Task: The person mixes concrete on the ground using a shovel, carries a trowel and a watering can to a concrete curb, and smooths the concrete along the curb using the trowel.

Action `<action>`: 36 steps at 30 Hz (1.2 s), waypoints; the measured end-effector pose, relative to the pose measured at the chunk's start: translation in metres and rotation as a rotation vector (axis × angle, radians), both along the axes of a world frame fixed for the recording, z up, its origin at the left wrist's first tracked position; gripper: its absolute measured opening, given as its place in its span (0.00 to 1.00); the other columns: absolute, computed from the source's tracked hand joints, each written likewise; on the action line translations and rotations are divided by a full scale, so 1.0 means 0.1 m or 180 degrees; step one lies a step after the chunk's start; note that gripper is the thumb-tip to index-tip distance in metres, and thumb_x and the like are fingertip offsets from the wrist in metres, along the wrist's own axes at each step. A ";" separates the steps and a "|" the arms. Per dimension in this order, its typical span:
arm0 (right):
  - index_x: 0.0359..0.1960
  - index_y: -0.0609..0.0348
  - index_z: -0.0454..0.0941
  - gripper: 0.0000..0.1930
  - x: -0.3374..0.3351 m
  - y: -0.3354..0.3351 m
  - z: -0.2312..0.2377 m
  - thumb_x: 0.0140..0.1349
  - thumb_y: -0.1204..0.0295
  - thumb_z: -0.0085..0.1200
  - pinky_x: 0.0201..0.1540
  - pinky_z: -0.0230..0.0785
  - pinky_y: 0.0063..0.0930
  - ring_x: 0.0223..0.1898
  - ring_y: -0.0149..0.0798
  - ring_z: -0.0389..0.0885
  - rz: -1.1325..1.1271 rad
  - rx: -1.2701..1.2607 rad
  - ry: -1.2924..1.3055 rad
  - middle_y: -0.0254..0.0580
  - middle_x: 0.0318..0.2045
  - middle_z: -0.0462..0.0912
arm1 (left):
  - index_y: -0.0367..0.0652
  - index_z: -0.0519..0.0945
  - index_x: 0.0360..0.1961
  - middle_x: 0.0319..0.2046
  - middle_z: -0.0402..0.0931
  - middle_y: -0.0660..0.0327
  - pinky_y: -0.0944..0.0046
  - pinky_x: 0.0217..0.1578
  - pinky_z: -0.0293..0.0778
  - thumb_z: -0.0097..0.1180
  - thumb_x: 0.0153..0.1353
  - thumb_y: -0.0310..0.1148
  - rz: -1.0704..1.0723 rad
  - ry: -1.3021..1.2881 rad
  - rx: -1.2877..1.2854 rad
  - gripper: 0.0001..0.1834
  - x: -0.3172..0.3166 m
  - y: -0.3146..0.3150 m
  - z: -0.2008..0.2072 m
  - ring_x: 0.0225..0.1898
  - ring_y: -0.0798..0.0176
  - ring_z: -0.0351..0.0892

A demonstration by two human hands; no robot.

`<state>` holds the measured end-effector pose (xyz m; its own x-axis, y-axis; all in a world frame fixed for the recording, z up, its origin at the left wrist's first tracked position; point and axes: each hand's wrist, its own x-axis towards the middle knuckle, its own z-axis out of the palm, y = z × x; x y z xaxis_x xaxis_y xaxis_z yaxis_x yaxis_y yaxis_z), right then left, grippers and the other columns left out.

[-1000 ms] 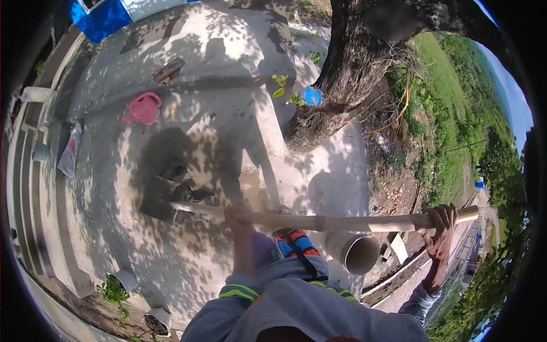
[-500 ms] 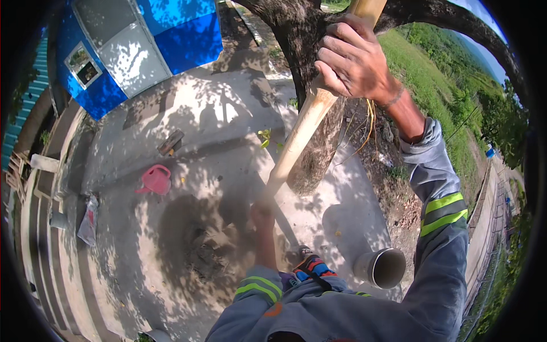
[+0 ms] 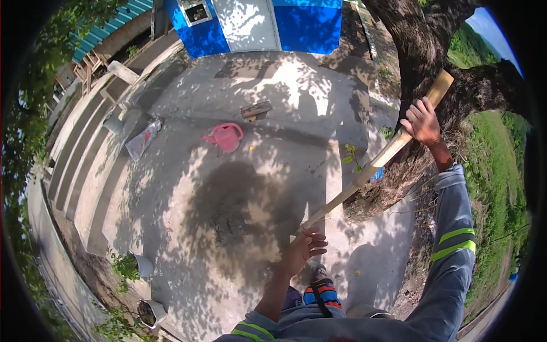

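A long pale wooden pole (image 3: 364, 178), thicker toward its upper end, slants from the upper right down to the middle in front of me. My right hand (image 3: 423, 121) is wrapped round it a little below the thick end, with the arm stretched forward beside the tree. At the thin lower end is my left hand (image 3: 305, 251), its fingers spread apart. That end seems to touch the hand near the thumb and forefinger, but no closed grip shows. On the concrete below lies a dark, damp-looking patch (image 3: 233, 222) with some greyish material in it.
A tree trunk (image 3: 419, 165) rises at the right, close to the pole. Ahead lie a pink watering can (image 3: 228, 138) and a wooden block (image 3: 256, 109). Steps (image 3: 85, 165) and potted plants (image 3: 142, 266) line the left. A blue and white hut (image 3: 248, 25) stands beyond.
The view has swung, shifting the scene rightward and the hut upward. The pole's upper end has dropped away from me with my right hand. My left hand's fingers now show spread out.
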<state>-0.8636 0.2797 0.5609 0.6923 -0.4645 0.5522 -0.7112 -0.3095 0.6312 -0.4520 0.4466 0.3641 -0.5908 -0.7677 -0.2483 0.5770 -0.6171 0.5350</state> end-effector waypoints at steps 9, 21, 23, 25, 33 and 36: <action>0.37 0.60 0.72 0.09 -0.18 -0.21 -0.39 0.58 0.69 0.48 0.60 0.54 0.45 0.48 0.49 0.68 -0.1168 -0.0233 -0.0153 0.46 0.38 0.73 | 0.30 0.70 0.40 0.35 0.71 0.47 0.62 0.37 0.75 0.56 0.55 0.49 0.0897 0.2464 -0.3557 0.28 0.79 0.45 2.33 0.35 0.56 0.75; 0.40 0.56 0.71 0.14 3.07 2.00 -2.83 0.50 0.70 0.53 0.54 0.56 0.46 0.52 0.51 0.64 -0.1821 0.1661 -0.1994 0.48 0.43 0.70 | 0.33 0.71 0.34 0.29 0.70 0.53 0.67 0.23 0.71 0.56 0.56 0.42 0.1111 0.2333 -0.3793 0.19 3.31 1.08 2.58 0.26 0.62 0.73; 0.40 0.55 0.73 0.13 3.19 2.78 -3.53 0.50 0.72 0.55 0.44 0.66 0.40 0.42 0.46 0.72 -0.1677 0.3592 -0.1925 0.45 0.34 0.74 | 0.33 0.71 0.34 0.29 0.70 0.54 0.66 0.23 0.71 0.57 0.56 0.40 0.0872 0.2289 -0.3649 0.18 3.70 1.31 2.76 0.26 0.62 0.73; 0.39 0.55 0.73 0.12 3.38 3.45 -3.78 0.52 0.72 0.53 0.43 0.67 0.39 0.40 0.45 0.74 -0.2010 0.4828 -0.1833 0.45 0.33 0.75 | 0.33 0.73 0.37 0.34 0.73 0.51 0.58 0.39 0.70 0.49 0.60 0.39 0.0568 0.1407 -0.3874 0.17 4.29 1.39 2.78 0.40 0.54 0.74; 0.38 0.58 0.73 0.08 4.46 3.74 -3.47 0.57 0.71 0.49 0.36 0.72 0.37 0.33 0.42 0.78 -0.3058 0.6340 -0.3167 0.44 0.29 0.78 | 0.32 0.70 0.36 0.29 0.71 0.53 0.67 0.23 0.71 0.56 0.57 0.41 0.1736 0.1926 -0.3868 0.20 5.09 1.42 2.75 0.27 0.61 0.73; 0.37 0.59 0.74 0.08 4.85 3.21 -3.53 0.59 0.71 0.47 0.34 0.74 0.35 0.31 0.41 0.80 -0.3219 0.6473 -0.3510 0.44 0.28 0.79 | 0.31 0.70 0.38 0.31 0.71 0.51 0.67 0.23 0.71 0.56 0.56 0.42 0.1576 0.1632 -0.4094 0.22 5.66 1.36 2.72 0.30 0.60 0.74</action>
<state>-0.3787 0.6006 0.2081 -0.0231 -0.4666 -0.8842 -0.6609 0.6707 -0.3366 0.1144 0.5830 0.6362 -0.0183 -0.4390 0.8983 0.8749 0.4278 0.2269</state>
